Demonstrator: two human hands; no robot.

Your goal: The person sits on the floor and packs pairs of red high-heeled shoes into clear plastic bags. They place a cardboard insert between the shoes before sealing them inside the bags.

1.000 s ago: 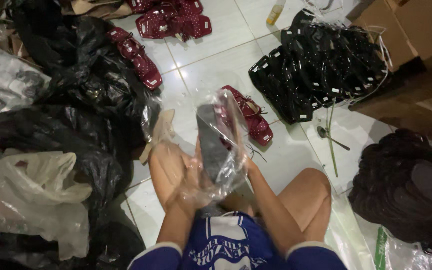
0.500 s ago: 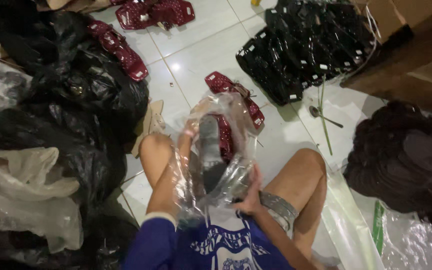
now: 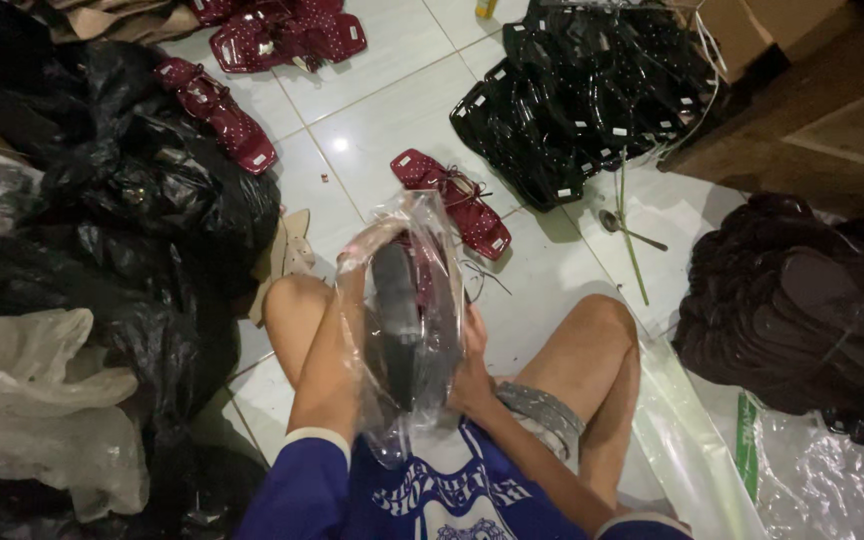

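a clear plastic bag (image 3: pixel 414 330) stands upright between the person's knees, near the middle of the scene, its long axis running from near to far with the open mouth at the far end. inside it sits a dark sandal (image 3: pixel 399 325), lying along the same axis, with a dark red one just beside it on the right. the left hand (image 3: pixel 364 262) is wrapped around the bag's far left edge, fingers closed on the plastic. the right hand (image 3: pixel 472 365) presses against the bag's right side with fingers curled onto it, holding it from that side. just beyond the bag, a red studded sandal (image 3: pixel 452 200) lies on the white tiled floor (image 3: pixel 372 130), pointing far-left to near-right. a heap of black sandals (image 3: pixel 592 95) sits far right, black plastic sacks (image 3: pixel 122 220) on the left, a stack of dark soles (image 3: pixel 802 300) on the right.
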